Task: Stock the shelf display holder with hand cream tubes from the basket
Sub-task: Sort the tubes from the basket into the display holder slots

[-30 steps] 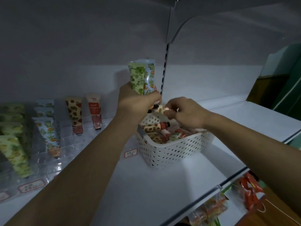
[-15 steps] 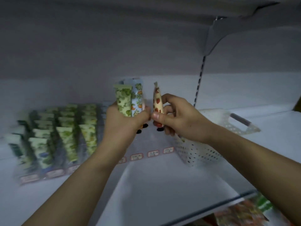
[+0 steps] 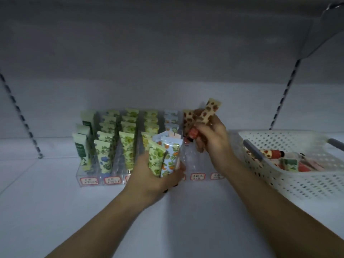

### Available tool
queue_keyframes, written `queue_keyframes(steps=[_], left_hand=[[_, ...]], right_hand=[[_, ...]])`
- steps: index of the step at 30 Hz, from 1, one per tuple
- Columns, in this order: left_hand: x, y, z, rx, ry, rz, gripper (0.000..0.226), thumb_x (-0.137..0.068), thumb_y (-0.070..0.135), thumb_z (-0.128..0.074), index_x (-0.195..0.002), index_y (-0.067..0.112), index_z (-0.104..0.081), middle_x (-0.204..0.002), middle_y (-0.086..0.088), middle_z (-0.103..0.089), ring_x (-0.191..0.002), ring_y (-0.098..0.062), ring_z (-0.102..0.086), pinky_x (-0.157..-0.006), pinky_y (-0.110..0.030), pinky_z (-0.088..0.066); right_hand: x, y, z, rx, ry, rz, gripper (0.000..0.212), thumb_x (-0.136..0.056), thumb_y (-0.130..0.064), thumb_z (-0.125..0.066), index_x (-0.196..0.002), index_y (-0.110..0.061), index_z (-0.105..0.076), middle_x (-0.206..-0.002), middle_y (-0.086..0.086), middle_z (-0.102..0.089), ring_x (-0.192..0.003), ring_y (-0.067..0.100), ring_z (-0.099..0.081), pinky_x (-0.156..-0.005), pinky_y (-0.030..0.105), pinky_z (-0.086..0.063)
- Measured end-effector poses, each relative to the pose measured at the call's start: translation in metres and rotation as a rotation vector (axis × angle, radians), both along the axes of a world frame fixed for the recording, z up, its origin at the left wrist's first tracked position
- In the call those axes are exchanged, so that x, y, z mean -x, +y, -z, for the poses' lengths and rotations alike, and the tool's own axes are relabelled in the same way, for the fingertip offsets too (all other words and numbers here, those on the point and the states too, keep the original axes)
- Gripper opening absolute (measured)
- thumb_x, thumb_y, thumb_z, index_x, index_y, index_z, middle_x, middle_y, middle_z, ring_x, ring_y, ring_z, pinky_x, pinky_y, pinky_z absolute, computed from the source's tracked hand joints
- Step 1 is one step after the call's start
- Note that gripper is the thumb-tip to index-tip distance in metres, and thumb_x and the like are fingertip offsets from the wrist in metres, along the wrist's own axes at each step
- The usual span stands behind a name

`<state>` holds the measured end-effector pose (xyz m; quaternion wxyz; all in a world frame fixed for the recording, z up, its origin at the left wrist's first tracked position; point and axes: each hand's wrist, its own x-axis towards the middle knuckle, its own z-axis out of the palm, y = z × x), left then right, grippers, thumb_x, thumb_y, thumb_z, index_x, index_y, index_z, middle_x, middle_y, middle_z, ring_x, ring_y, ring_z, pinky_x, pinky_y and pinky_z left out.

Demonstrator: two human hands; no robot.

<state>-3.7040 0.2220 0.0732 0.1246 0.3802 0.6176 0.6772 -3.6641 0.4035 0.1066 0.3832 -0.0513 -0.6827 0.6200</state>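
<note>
White shelf [image 3: 46,202]: both hands [image 3: 214,138] grip tubes [image 3: 163,157] over holder's [image 3: 197,164] vacant right lanes

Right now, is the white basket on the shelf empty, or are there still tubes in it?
Not empty. Several tubes lie on their sides inside the white basket, visible over its near rim.

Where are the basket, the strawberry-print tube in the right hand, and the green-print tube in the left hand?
basket [image 3: 297,181]: head view, perforated front wall.
strawberry-print tube [image 3: 209,111]: head view, upper body.
green-print tube [image 3: 155,157]: head view, printed body.
</note>
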Motion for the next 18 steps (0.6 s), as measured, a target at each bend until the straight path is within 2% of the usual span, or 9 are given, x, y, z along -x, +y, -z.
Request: queue_keyframes(steps=[2, 3, 5, 6, 8, 11, 13, 15, 18], left_hand=[[0.003, 0.004, 0.004, 0.04, -0.006, 0.062, 0.015, -0.075, -0.008, -0.077, -0.083, -0.002, -0.066, -0.073, -0.007, -0.071, -0.065, -0.018, -0.068, -0.054, -0.031, -0.053], [0.004, 0.005, 0.007, 0.072, 0.0, 0.086, 0.015, -0.076, -0.007, -0.078, -0.082, 0.002, -0.068, -0.076, -0.006, -0.072, -0.067, -0.016, -0.068, -0.057, -0.03, -0.053], [0.003, 0.005, 0.01, 0.125, 0.012, 0.1, 0.023, -0.08, -0.011, -0.077, -0.081, 0.011, -0.071, -0.077, 0.0, -0.073, -0.068, -0.011, -0.069, -0.059, -0.025, -0.053], [0.003, 0.004, 0.01, 0.131, 0.002, 0.091, 0.026, -0.081, -0.011, -0.076, -0.08, 0.014, -0.072, -0.077, 0.0, -0.074, -0.067, -0.012, -0.069, -0.058, -0.027, -0.054], [0.004, 0.003, 0.01, 0.117, -0.034, 0.063, 0.026, -0.081, -0.008, -0.078, -0.077, 0.018, -0.074, -0.078, -0.009, -0.074, -0.066, -0.022, -0.068, -0.057, -0.04, -0.056], [0.002, 0.001, 0.007, 0.093, -0.061, 0.042, 0.014, -0.076, 0.005, -0.082, -0.079, 0.017, -0.075, -0.083, -0.019, -0.073, -0.072, -0.043, -0.067, -0.061, -0.064, -0.053], [0.0, 0.0, 0.006, 0.077, -0.079, 0.036, 0.011, -0.071, 0.011, -0.079, -0.08, 0.015, -0.074, -0.082, -0.013, -0.074, -0.072, -0.039, -0.068, -0.063, -0.068, -0.051], [-0.002, -0.001, 0.005, 0.045, -0.112, 0.041, 0.016, -0.067, 0.011, -0.079, -0.081, 0.01, -0.072, -0.079, -0.007, -0.075, -0.071, -0.03, -0.068, -0.063, -0.061, -0.054], [-0.004, -0.001, 0.003, 0.03, -0.137, 0.032, 0.032, -0.058, 0.016, -0.083, -0.086, 0.008, -0.069, -0.077, -0.001, -0.076, -0.065, -0.018, -0.069, -0.055, -0.035, -0.052]], right_hand=[[0.0, 0.004, 0.0, 0.024, 0.0, -0.02, 0.028, -0.092, -0.022, -0.053, -0.099, 0.005, -0.053, -0.056, 0.002, -0.05, -0.042, 0.014, -0.04, -0.042, 0.026, -0.03], [-0.002, 0.006, 0.001, 0.005, 0.0, -0.018, 0.029, -0.099, -0.024, -0.051, -0.094, 0.004, -0.052, -0.055, 0.001, -0.049, -0.043, 0.014, -0.04, -0.043, 0.027, -0.03], [-0.005, 0.01, 0.005, -0.048, -0.04, 0.017, 0.029, -0.108, -0.022, -0.043, -0.087, -0.005, -0.053, -0.054, -0.003, -0.052, -0.045, 0.012, -0.042, -0.044, 0.027, -0.032], [-0.007, 0.011, 0.006, -0.077, -0.054, 0.038, 0.024, -0.108, -0.02, -0.042, -0.09, -0.009, -0.054, -0.057, -0.005, -0.055, -0.047, 0.01, -0.045, -0.044, 0.027, -0.034], [-0.01, 0.016, 0.008, -0.138, -0.046, 0.088, 0.009, -0.107, -0.015, -0.045, -0.107, -0.01, -0.052, -0.068, -0.004, -0.06, -0.052, 0.007, -0.053, -0.046, 0.023, -0.041], [-0.01, 0.023, 0.008, -0.271, -0.035, 0.171, 0.013, -0.104, -0.012, -0.051, -0.116, -0.009, -0.054, -0.081, 0.0, -0.064, -0.066, 0.007, -0.062, -0.057, 0.024, -0.049], [-0.008, 0.024, 0.01, -0.349, -0.032, 0.204, 0.013, -0.102, -0.012, -0.054, -0.114, -0.012, -0.057, -0.084, 0.002, -0.066, -0.07, 0.013, -0.065, -0.062, 0.031, -0.054], [-0.005, 0.023, 0.012, -0.398, -0.031, 0.234, 0.019, -0.099, -0.012, -0.058, -0.118, -0.011, -0.06, -0.087, 0.002, -0.068, -0.073, 0.014, -0.067, -0.066, 0.031, -0.056], [-0.001, 0.023, 0.011, -0.513, -0.103, 0.254, 0.025, -0.095, -0.02, -0.063, -0.117, -0.011, -0.064, -0.093, 0.001, -0.071, -0.083, 0.015, -0.069, -0.074, 0.04, -0.059]])
